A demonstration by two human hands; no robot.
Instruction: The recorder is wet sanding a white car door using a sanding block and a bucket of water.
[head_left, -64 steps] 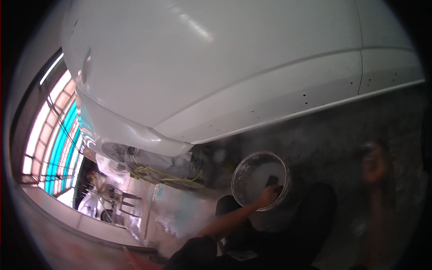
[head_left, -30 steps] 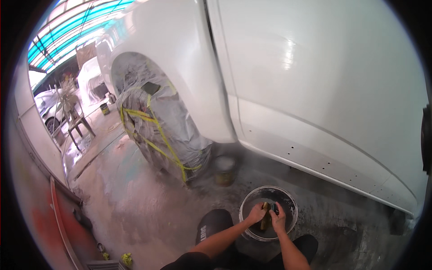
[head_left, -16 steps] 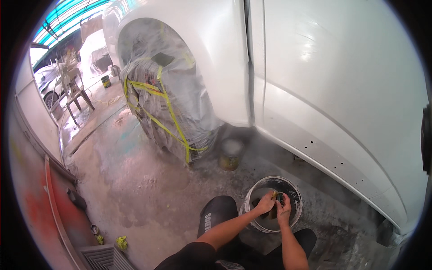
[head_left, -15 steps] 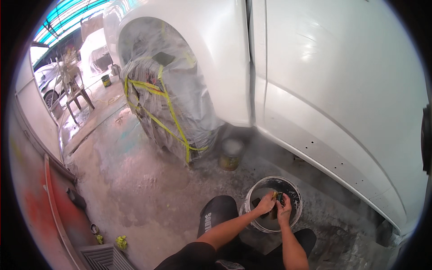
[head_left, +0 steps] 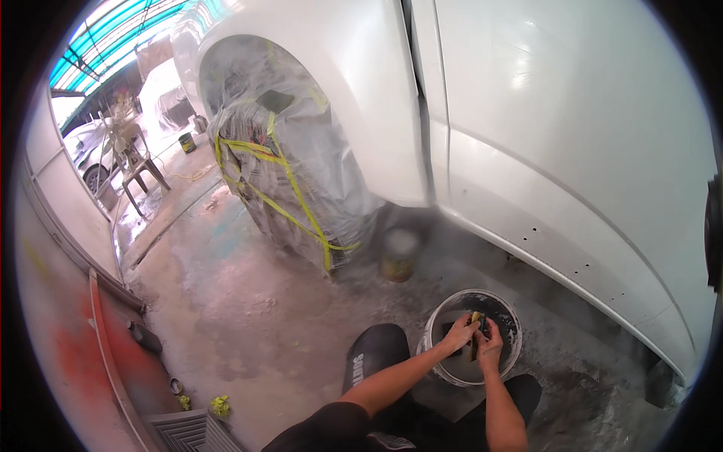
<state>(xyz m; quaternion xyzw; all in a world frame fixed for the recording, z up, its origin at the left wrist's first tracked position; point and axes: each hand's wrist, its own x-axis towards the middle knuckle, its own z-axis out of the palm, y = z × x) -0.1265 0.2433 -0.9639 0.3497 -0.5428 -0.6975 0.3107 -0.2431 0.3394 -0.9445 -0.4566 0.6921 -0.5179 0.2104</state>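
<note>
Over a round white-rimmed bucket [head_left: 427,343], my two hands meet on a small yellow-and-dark-green block [head_left: 476,317] that looks like a sponge. My left hand [head_left: 456,334] closes on its yellow side. The fingers of my right hand [head_left: 490,348] are pinched on its green side. Below the block a brownish flat piece shows between the hands, too small to name. Inside the bucket the contents look grey and cloudy, and a dark piece is partly hidden behind my left hand.
A white vehicle body [head_left: 527,98] rises ahead and right. Its wheel [head_left: 294,181] is wrapped in plastic and yellow tape. A can [head_left: 398,260] stands beyond the bucket. A plastic chair [head_left: 139,169] is far left; crumpled yellow tape [head_left: 220,406] lies near a grey grille.
The view has shifted a little, so the scene sits slightly farther right. Both hands stay over the bucket with the sponge-like block, which is turned more upright.
</note>
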